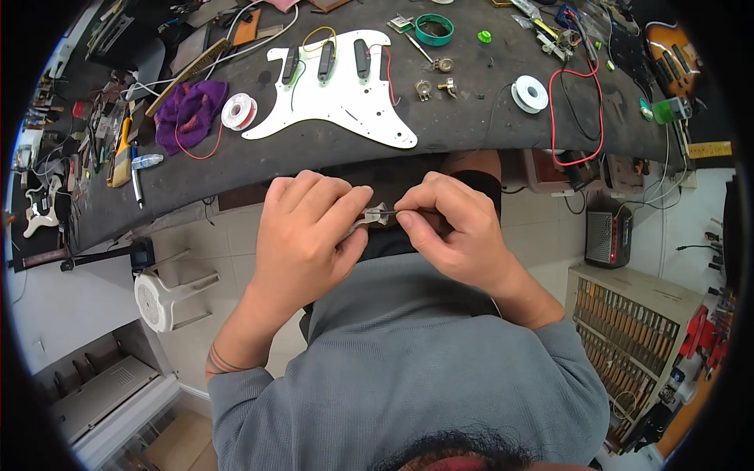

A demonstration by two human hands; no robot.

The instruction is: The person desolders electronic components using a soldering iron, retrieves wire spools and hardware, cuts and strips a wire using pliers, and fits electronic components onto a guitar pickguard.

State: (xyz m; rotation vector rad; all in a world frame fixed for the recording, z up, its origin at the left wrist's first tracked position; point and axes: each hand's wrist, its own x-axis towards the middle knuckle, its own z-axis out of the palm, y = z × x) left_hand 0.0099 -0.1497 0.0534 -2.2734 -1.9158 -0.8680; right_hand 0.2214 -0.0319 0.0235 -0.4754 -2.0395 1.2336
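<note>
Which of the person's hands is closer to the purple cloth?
Left. The left hand is in front of the bench, to the right of the purple cloth; the right hand is farther right, beyond the left.

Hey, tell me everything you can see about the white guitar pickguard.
The white pickguard lies on the dark workbench, looking like smooth plastic, with a curvy outline, small holes near its edges and a slot. Three dark, oblong pickups sit across its far part, with a yellow wire, a red wire and a dark wire. Neither the left hand nor the right hand touches it.
</note>
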